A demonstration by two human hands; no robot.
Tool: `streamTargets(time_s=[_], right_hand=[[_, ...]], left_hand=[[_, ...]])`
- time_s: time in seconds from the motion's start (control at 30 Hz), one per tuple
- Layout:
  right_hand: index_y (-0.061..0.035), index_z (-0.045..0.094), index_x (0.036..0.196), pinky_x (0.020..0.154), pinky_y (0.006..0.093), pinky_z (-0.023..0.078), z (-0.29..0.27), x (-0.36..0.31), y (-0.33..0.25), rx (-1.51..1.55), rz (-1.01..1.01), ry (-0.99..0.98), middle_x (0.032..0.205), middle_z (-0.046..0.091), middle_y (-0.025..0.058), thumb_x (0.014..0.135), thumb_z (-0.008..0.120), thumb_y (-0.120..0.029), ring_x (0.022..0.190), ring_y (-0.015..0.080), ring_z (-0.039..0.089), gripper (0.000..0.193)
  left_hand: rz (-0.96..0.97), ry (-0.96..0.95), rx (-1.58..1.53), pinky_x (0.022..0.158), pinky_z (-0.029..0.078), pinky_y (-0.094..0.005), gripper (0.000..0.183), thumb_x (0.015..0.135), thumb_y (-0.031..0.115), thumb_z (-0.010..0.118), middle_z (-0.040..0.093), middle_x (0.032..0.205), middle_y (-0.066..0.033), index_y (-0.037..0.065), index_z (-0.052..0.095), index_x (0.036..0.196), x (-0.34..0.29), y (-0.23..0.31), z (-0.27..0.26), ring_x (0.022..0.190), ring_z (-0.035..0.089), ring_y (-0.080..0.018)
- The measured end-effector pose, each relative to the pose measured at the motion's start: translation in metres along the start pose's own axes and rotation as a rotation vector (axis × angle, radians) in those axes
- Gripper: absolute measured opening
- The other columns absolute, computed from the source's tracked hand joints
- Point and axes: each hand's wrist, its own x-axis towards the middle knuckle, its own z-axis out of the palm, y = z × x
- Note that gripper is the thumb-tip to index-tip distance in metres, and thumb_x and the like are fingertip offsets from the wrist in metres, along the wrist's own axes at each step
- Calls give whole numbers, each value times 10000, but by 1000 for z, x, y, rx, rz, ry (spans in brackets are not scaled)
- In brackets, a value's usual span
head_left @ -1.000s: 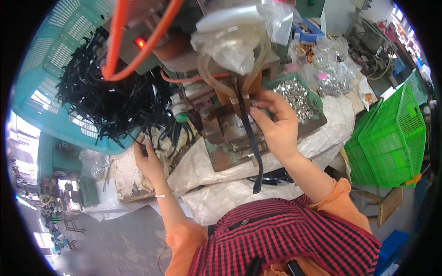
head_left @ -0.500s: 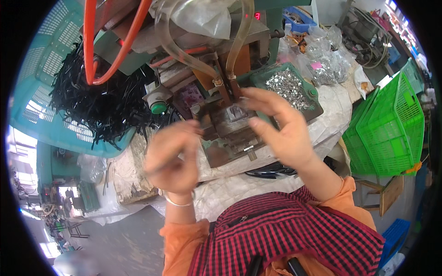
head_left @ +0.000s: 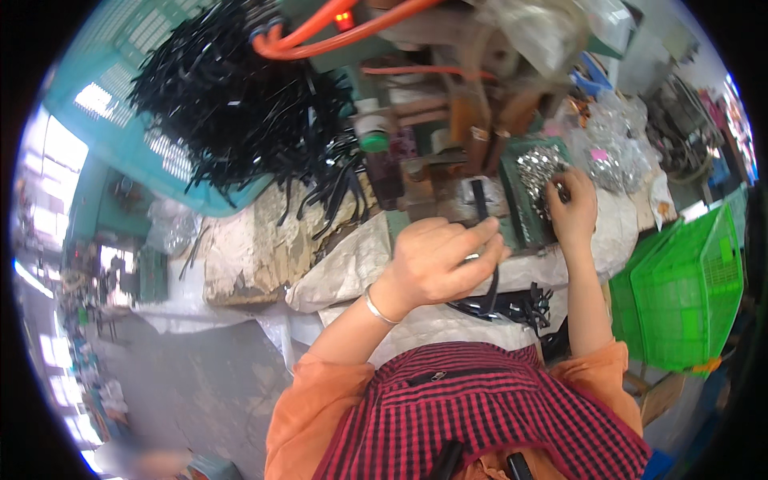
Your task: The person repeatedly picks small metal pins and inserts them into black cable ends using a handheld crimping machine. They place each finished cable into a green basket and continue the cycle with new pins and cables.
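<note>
My left hand (head_left: 444,260) is closed on a thin black strip (head_left: 480,198). One end of the strip points up to the pressing machine's metal block (head_left: 462,210), and the other hangs below my fingers. Over on the right, my right hand (head_left: 574,210) reaches into a green tray (head_left: 516,210) with its fingers curled among small shiny metal pieces (head_left: 538,170). What the fingertips pinch there is too small to make out.
A large tangle of black strips (head_left: 232,104) fills a teal basket (head_left: 68,132) at the left. Orange hoses (head_left: 352,36) and a green button (head_left: 374,142) are on the machine. More strips (head_left: 520,306) lie nearer me. A green crate (head_left: 680,296) stands right, below clear bags (head_left: 616,152).
My left hand has moved right and now has a black strip in it. My right hand has gone from the machine into the tray of metal pieces. The view has shifted left.
</note>
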Motion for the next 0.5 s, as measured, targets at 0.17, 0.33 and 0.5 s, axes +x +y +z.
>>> streamTargets(time_s=[0.17,0.33,0.5], right_hand=[[-29,682,942,968,460,519,5,19,-8,-89,-449,-205,1287,655,156,829,710,-81,1234,356,596,127],[-26,697,1003,931,440,528,5,24,5,-18,-320,-57,1178,701,157,893,687,-84,1134,381,643,125],[2,727,1097,826,270,533,-1,-22,23,444,314,137,1044,723,45,993,678,-107,914,99,649,158]], left_hand=[[-33,21,-28,475,434,-267,283,718,118,860,751,1049,-79,96,722,964,-3,2,-1,553,591,-130],[-261,-10,7,519,463,-281,265,742,102,811,756,1103,-97,91,727,993,-20,32,-24,600,606,-158],[-709,196,399,653,542,-312,147,857,-1,736,760,1007,-100,80,747,979,-98,18,-95,716,656,-219]])
